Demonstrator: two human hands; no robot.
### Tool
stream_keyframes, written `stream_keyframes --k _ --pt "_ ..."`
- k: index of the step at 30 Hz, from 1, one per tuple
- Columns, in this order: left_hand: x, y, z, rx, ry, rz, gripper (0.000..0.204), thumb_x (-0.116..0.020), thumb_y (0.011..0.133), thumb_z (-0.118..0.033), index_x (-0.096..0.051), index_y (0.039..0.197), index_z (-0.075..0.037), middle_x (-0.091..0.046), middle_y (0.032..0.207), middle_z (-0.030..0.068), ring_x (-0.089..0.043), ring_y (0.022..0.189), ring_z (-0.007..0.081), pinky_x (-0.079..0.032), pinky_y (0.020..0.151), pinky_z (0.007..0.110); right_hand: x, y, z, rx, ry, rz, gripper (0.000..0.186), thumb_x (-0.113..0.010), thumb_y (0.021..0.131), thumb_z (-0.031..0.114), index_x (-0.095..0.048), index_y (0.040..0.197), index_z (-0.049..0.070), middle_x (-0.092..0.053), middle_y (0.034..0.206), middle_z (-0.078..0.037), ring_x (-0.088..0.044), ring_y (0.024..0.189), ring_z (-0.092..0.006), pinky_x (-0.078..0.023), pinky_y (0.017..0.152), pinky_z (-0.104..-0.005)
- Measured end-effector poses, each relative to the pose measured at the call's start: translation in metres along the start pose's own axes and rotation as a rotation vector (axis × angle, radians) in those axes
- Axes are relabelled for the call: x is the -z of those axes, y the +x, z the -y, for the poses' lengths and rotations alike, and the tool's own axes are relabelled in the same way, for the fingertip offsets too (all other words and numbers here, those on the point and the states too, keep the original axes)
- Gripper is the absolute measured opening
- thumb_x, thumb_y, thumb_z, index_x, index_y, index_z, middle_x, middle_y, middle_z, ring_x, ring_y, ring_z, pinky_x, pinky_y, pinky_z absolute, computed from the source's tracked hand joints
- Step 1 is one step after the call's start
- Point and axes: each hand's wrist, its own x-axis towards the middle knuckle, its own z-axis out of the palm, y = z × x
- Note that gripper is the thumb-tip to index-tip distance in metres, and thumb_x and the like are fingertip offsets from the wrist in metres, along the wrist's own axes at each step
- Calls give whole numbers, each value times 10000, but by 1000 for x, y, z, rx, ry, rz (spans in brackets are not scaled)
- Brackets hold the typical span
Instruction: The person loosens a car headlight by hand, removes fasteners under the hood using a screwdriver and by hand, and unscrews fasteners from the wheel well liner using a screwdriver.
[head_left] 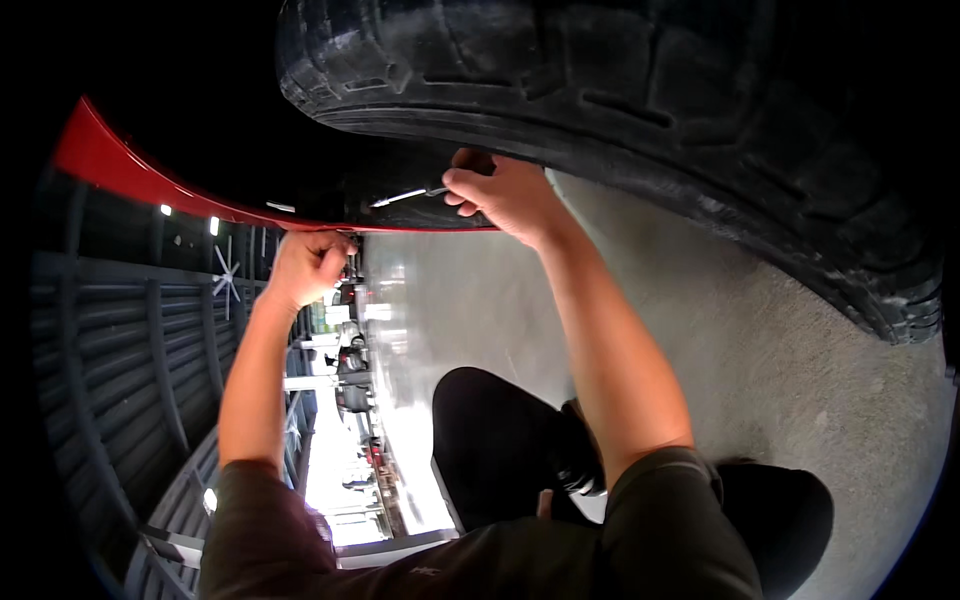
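My right hand [505,197] is closed around the handle of a screwdriver [402,198]. Its bright metal shaft points left into the dark wheel well, toward the black inner liner [345,200]; whether the tip touches anything is too dark to tell. At the lower edge of the red car body panel [115,155], my left hand [308,268] has its fingers curled against the rim, the fingertips partly hidden. Above both hands curves a large black tire [560,85], its tread facing me and the right hand just beneath its sidewall edge.
Grey concrete floor [460,300] spreads below the wheel. My bent knees [490,430] in black trousers are close under the arms. A metal-framed roof [120,330] and parked vehicles [352,375] show farther off at the left, beside a bright opening.
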Motion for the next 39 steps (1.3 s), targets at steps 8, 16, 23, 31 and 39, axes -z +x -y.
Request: stream_keyframes --k 8,16,23,31,39 --pt "-1 8 -21 -59 -56 -2 230 -536 866 -90 -729 786 5 -667 639 82 -615 556 143 -480 561 289 -8 1 1 -147 -136 -45 387 -670 980 395 -685 1212 86 -740 1087 -55 -702 950 -159 -547 880 -351" --pt "-1 7 -16 -87 -48 -36 221 -549 854 -97 -728 782 12 -713 722 97 -642 616 175 -509 617 304 -15 3 4 -38 -39 -39 350 -686 979 333 -667 1181 48 -734 1033 -76 -702 904 -166 -553 827 -329" --pt "-4 6 -9 -86 -82 -60 201 -566 851 -84 -734 793 11 -727 752 116 -680 668 203 -536 661 318 -13 -6 14 -5 -72 25 381 -679 989 355 -665 1213 48 -742 1075 -86 -703 934 -172 -556 853 -341" --pt "0 5 -14 -59 -25 -27 205 -572 861 -100 -743 807 1 -736 768 124 -699 691 222 -547 682 331 -9 4 -14 -38 -148 -18 515 -655 1000 487 -671 1310 76 -747 1187 -106 -691 1065 -178 -510 1025 -407" --pt "-2 5 -10 -27 -37 -20 209 -575 872 -110 -750 824 -7 -742 794 121 -698 714 217 -547 703 333 2 17 -24 -65 -17 35 468 -675 994 462 -692 1228 57 -751 1136 -103 -701 1023 -181 -553 956 -397"
